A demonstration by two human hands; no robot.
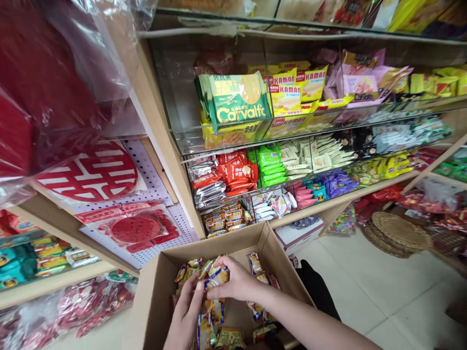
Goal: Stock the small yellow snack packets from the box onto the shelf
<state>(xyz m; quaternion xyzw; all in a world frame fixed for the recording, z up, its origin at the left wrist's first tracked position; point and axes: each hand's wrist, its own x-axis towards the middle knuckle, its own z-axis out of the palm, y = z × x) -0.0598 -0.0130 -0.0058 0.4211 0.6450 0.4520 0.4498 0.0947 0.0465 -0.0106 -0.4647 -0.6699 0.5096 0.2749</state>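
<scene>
Small wrapped snack packets in gold, orange and blue lie loose in an open cardboard box (153, 291) in front of me. My right hand (237, 282) pinches several snack packets (218, 278) between thumb and fingers above the pile. From the left, my left hand (187, 308) meets the same bunch, its thumb and fingertips closed around the near side. Where the left fingertips touch the packets is partly hidden. More packets lie under both hands, and another group (255, 263) sits along the box's right side.
Glass-fronted shelves behind the box hold green biscuit packs (237, 99), yellow packs (288, 95) and red packets (238, 172). Similar gold snack packets (226, 216) fill a low compartment just beyond the box. Red decorations (134, 227) hang left. Woven trays (399, 231) lie on the tiled floor right.
</scene>
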